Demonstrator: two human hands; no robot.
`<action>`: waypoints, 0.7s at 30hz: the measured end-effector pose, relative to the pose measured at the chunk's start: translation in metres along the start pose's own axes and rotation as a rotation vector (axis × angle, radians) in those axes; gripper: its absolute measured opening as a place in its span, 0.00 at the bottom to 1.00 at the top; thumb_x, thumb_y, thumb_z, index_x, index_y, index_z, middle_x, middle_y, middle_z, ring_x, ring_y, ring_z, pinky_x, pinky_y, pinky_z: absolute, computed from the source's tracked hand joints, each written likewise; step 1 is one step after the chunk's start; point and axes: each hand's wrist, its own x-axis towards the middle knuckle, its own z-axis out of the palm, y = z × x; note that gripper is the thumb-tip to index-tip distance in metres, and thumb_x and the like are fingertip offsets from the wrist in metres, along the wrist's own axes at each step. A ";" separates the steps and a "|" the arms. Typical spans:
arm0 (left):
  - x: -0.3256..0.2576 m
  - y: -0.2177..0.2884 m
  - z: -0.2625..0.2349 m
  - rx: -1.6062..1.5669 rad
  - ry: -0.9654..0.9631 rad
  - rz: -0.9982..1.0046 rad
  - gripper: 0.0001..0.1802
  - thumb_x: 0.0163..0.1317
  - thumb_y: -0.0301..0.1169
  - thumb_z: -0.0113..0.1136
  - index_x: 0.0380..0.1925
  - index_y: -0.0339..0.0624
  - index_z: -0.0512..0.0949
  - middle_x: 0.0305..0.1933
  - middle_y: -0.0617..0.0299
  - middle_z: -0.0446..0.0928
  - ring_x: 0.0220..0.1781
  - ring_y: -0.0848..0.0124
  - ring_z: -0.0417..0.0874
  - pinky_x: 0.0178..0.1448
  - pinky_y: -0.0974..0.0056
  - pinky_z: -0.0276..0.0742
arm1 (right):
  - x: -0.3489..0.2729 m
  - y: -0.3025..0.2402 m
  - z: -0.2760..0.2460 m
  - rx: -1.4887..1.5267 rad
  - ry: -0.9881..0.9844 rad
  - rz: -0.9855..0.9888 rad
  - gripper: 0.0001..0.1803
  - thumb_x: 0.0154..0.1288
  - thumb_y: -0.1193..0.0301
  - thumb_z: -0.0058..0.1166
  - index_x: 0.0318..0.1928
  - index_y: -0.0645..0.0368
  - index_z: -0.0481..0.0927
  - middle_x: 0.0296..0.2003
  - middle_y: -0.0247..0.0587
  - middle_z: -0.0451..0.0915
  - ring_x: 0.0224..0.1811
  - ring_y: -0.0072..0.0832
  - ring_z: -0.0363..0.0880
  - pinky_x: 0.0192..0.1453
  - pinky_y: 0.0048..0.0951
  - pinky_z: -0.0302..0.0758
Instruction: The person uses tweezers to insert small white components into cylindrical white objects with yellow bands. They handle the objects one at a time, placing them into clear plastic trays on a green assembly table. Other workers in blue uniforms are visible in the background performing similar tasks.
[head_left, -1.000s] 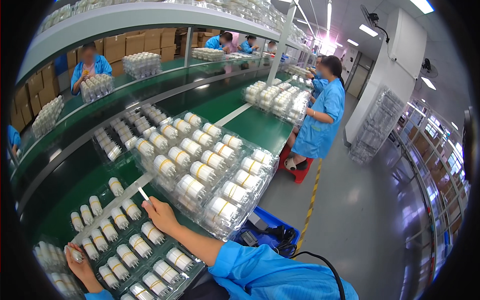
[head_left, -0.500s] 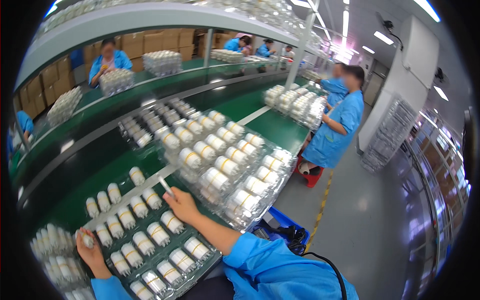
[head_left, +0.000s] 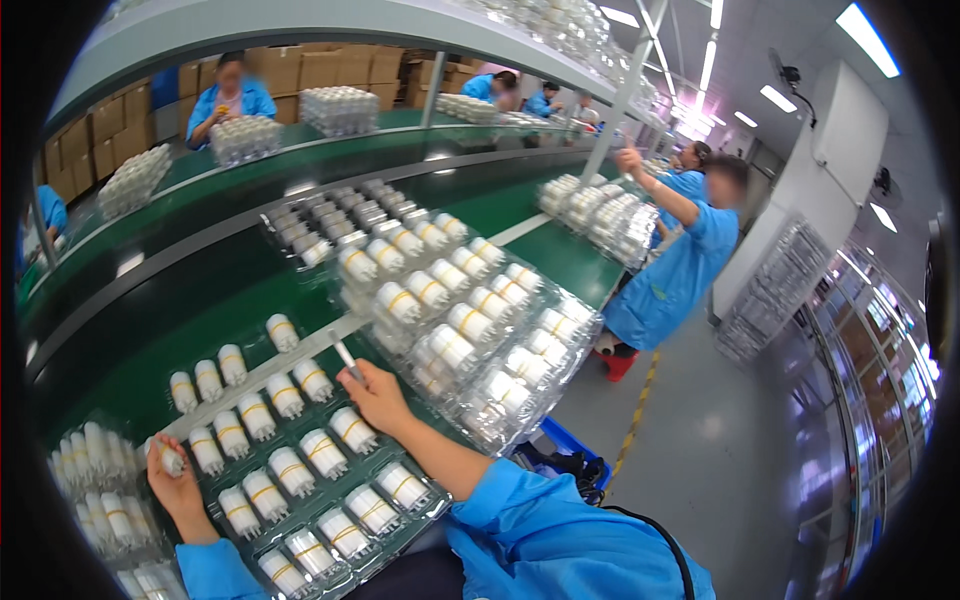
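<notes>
Bright blue long sleeves (head_left: 560, 530); bare left hand (head_left: 178, 487); bare right hand (head_left: 378, 398).

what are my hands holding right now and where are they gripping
The right hand pinches a thin pen-like tool at its lower end. The left hand wraps a small white cylinder around its body.

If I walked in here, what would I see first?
Probably the rows of small white plastic pieces with gold bands, lying in a clear tray on the green bench right in front. The right hand holds a thin pen-like tool over them, and the left hand grips one white piece. Further right sits a tall stack of full trays, and a person in a blue coat reaches up beyond it.
</notes>
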 end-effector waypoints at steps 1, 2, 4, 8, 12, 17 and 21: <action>-0.003 0.002 0.003 0.001 0.029 -0.004 0.11 0.70 0.32 0.53 0.44 0.35 0.75 0.38 0.59 0.78 0.40 0.71 0.81 0.43 0.70 0.82 | 0.000 -0.003 0.001 0.006 -0.012 0.028 0.08 0.70 0.68 0.53 0.40 0.60 0.77 0.21 0.28 0.72 0.23 0.13 0.69 0.27 0.21 0.67; -0.001 0.002 0.001 0.014 0.030 -0.001 0.11 0.70 0.32 0.54 0.44 0.35 0.75 0.39 0.59 0.78 0.40 0.72 0.81 0.44 0.71 0.82 | -0.001 -0.006 0.001 0.036 -0.005 0.017 0.08 0.70 0.68 0.53 0.39 0.61 0.77 0.21 0.27 0.72 0.23 0.13 0.69 0.27 0.21 0.66; 0.001 0.001 0.002 0.041 0.037 0.009 0.11 0.70 0.33 0.54 0.45 0.36 0.75 0.40 0.61 0.78 0.40 0.73 0.81 0.43 0.71 0.82 | 0.000 -0.005 0.001 0.047 0.008 0.001 0.10 0.70 0.66 0.53 0.38 0.62 0.75 0.20 0.28 0.72 0.22 0.14 0.68 0.27 0.22 0.66; -0.001 0.000 0.012 0.187 0.167 0.133 0.13 0.69 0.33 0.56 0.48 0.39 0.75 0.42 0.63 0.77 0.42 0.74 0.79 0.44 0.72 0.78 | 0.000 -0.009 -0.002 -0.010 0.043 -0.045 0.15 0.70 0.62 0.52 0.33 0.63 0.72 0.17 0.44 0.70 0.17 0.29 0.65 0.25 0.34 0.63; -0.009 0.015 0.022 0.401 0.249 0.301 0.23 0.68 0.36 0.57 0.60 0.41 0.72 0.53 0.62 0.75 0.53 0.72 0.75 0.55 0.68 0.68 | 0.001 -0.013 -0.006 0.009 0.026 -0.059 0.17 0.71 0.61 0.51 0.32 0.63 0.73 0.17 0.39 0.70 0.19 0.25 0.66 0.25 0.32 0.64; -0.023 0.031 0.040 0.495 0.218 0.430 0.23 0.69 0.36 0.55 0.61 0.40 0.71 0.55 0.59 0.75 0.54 0.70 0.75 0.59 0.66 0.67 | -0.012 -0.057 -0.025 0.157 -0.071 0.036 0.16 0.73 0.59 0.49 0.38 0.59 0.78 0.18 0.25 0.67 0.21 0.13 0.64 0.25 0.21 0.62; -0.031 0.020 0.056 0.549 0.205 0.439 0.23 0.69 0.35 0.54 0.61 0.39 0.71 0.57 0.58 0.73 0.55 0.69 0.74 0.61 0.65 0.66 | -0.031 -0.075 -0.037 0.249 -0.204 0.044 0.18 0.75 0.58 0.45 0.39 0.60 0.78 0.18 0.24 0.67 0.21 0.13 0.63 0.27 0.19 0.61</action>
